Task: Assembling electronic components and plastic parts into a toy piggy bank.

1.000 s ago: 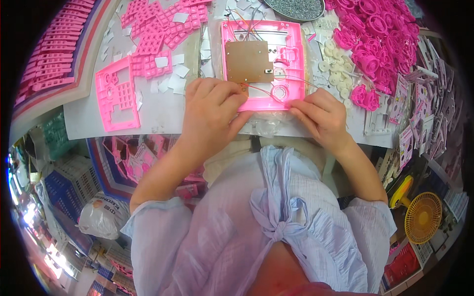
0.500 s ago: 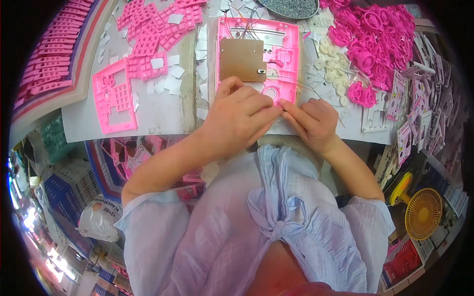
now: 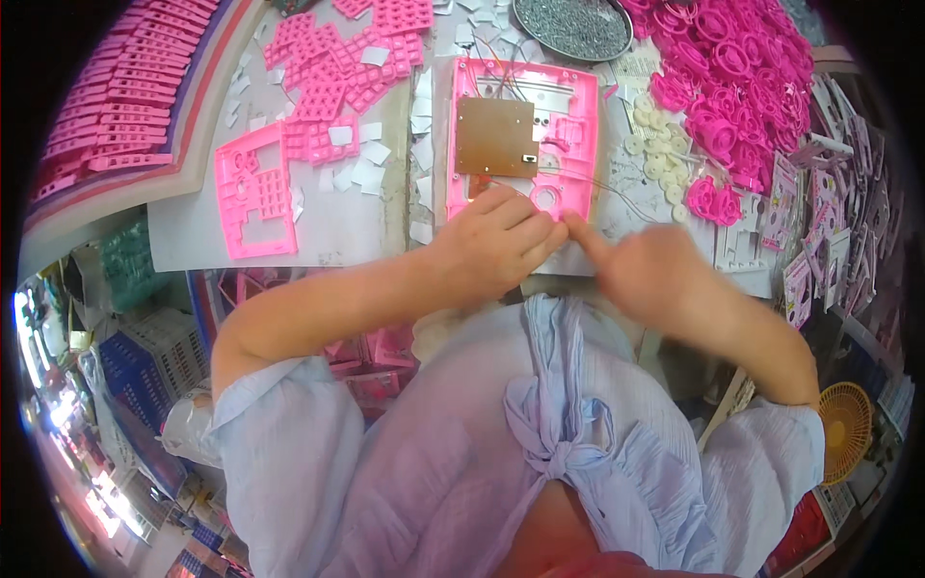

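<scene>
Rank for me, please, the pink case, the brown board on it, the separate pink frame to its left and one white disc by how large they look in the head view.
1. Pink case
2. Pink frame, by outline
3. Brown board
4. White disc

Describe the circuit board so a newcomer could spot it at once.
On the pale worktop, by the left hand, sits a pink plastic housing. Inside it, left of centre, lies the circuit board: its flat, nearly square brown face stands out from the surrounding pink.
</scene>
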